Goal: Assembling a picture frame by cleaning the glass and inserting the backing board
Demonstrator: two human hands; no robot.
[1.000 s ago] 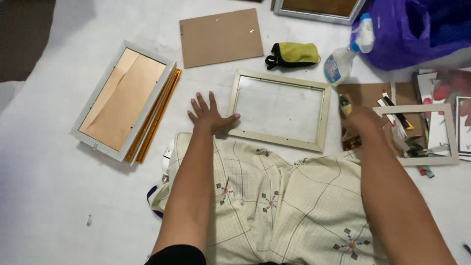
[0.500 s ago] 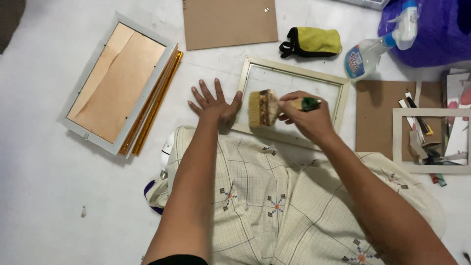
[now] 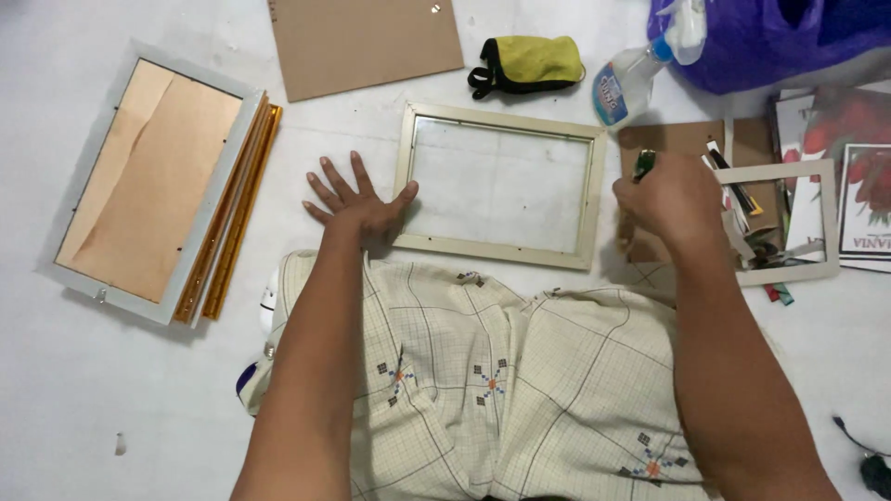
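Floor: white, scuffed floor (image 3: 111,408) serves as your work surface; you sit on it with a cream checked cloth (image 3: 501,371) across your lap at the near edge.
Frame position: the cream picture frame (image 3: 501,186) lies flat at the middle of the floor, just beyond the cloth, long sides running left to right.
Left hand: your left hand (image 3: 357,199) is pressed flat on the floor, fingers spread wide, thumb touching the frame's left rail. Judged purpose: it braces the frame against sliding.
Right hand: your right hand (image 3: 673,199) sits just beside the frame's right rail, fingers closed around a dark green handle (image 3: 643,165). The tool's working end is hidden behind the hand; I cannot tell what it is.
Frame condition: rails look pale and plain, with small dark specks along the near rail. The pane inside looks clear, with the white floor showing through; slight haze, no crack visible.
Right edge: an open cream mount (image 3: 817,223) lies over brown board and loose scraps, near your right hand, within reach.
Far edge: a brown backing board (image 3: 367,42), a yellow and black pouch (image 3: 529,63) and a spray bottle (image 3: 631,79) lie well apart from the frame, with a purple bag (image 3: 770,37) at the far right corner.
Left edge: a grey frame (image 3: 148,181) lies face down on gold-coloured frames (image 3: 232,223), stacked clear of the working area.
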